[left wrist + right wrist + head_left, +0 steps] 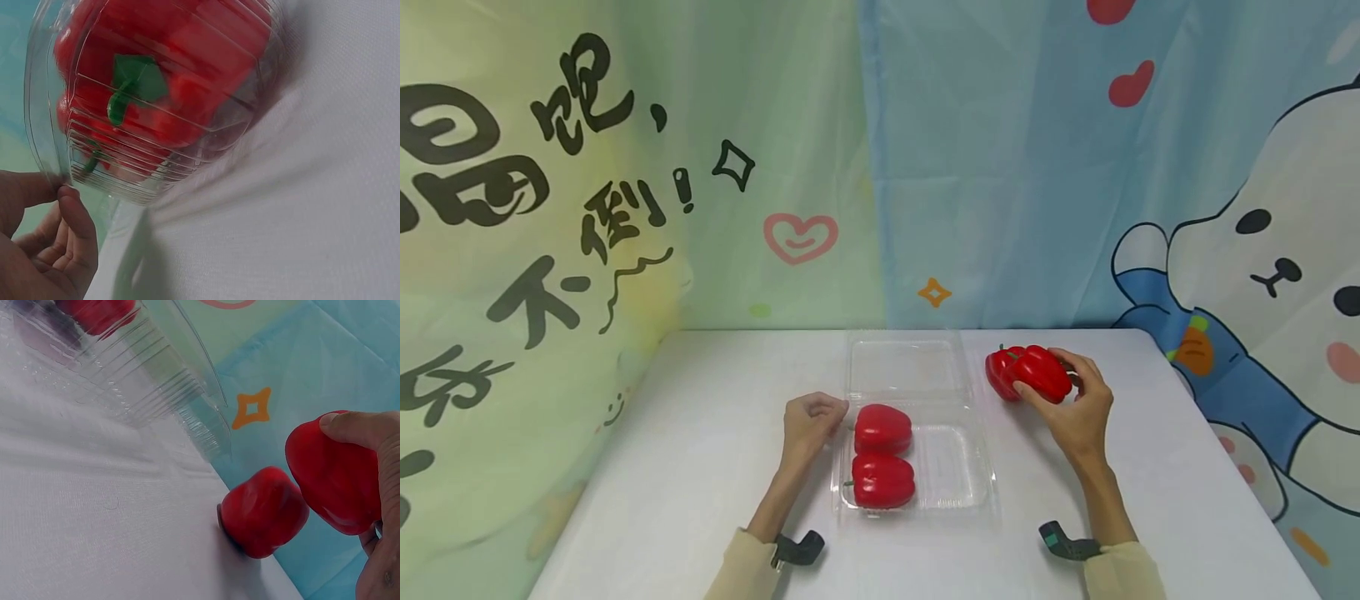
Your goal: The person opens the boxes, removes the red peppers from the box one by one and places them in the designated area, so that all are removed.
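a staged recording set: white table (700, 433) before hung cartoon backdrop cloths (1075, 167)

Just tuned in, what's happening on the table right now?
A person works at a white table with red bell peppers and an open clear plastic clamshell box. Two peppers already lie in the box's left half, one behind the other. The left hand pinches the box's left rim. The right hand has its grip on a third pepper to the right of the box, and a fourth pepper sits on the table just beside it.
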Demonstrator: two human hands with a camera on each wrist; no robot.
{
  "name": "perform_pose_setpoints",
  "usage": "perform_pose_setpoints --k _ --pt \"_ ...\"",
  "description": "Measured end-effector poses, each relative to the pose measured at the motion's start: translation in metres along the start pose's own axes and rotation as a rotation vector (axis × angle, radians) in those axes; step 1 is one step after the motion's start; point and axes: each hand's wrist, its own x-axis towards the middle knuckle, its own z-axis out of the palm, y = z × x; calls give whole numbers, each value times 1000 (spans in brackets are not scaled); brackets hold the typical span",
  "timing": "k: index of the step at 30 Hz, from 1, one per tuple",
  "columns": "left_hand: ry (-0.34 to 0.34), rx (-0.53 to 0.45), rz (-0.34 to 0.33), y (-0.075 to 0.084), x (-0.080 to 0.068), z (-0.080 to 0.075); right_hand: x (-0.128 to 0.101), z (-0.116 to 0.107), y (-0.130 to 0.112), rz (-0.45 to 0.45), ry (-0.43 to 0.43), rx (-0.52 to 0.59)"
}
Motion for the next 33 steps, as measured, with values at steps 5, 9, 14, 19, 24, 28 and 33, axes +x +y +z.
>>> perform_pose_setpoints --k 5,9,14,19,24,28,33 --pt "4 16 -1 -1 0 0 0 0 4 4 7 -3" --pt "7 21 -8 -2 0 1 -1 -1 6 15 11 -18" --pt "6 -2 -14 -1 -1 1 -1 -1 7 19 17 -4" --pt "2 -6 -25 0 -1 1 -1 -1 4 14 36 12" --pt "-3 -6 -24 0 0 2 -2 -2 -13 17 47 19" --pt "-6 -8 -21 1 0 2 -3 -5 -27 22 48 22" --pt "-2 -11 -28 1 -1 1 -2 -4 -16 25 63 16"
